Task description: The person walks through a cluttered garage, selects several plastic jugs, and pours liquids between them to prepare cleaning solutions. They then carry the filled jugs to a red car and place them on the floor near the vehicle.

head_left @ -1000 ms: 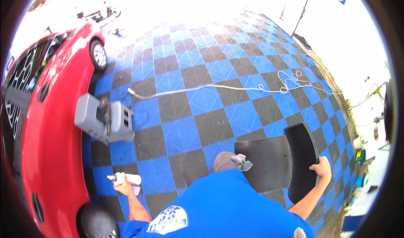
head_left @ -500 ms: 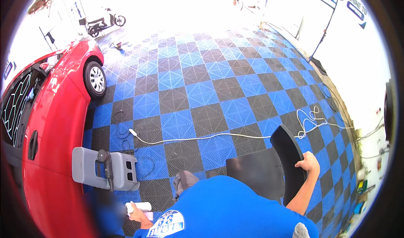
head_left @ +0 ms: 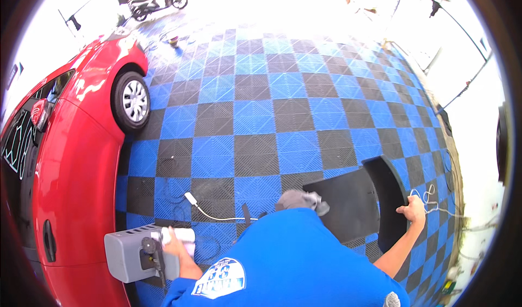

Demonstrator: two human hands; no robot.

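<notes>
My left hand (head_left: 175, 245) is closed around a white cylindrical object (head_left: 186, 235), perhaps a bottle, with something pale pinkish under it. It is right over a grey plastic box-like stand (head_left: 120, 257) beside the red car. A black tool (head_left: 157, 261) with a round knob lies across that stand, partly in front of it. To the right, my right hand (head_left: 414, 210) grips the upper edge of a black curved panel (head_left: 385, 201), shaped like a backrest. The panel borders a flat black seat-like piece (head_left: 345, 204). My blue shirt covers the near parts.
A red car (head_left: 81, 160) stands along the left, its front wheel (head_left: 133, 101) turned toward the floor area. Blue and black floor tiles (head_left: 255, 117) spread ahead. A white cord (head_left: 209, 216) with a white plug end runs across them. A scooter (head_left: 157, 1) stands far back.
My left hand has risen with the white object and now overlaps the grey stand. My view has shifted, and a grey-clothed leg has come forward. My right hand keeps its grip on the panel.
</notes>
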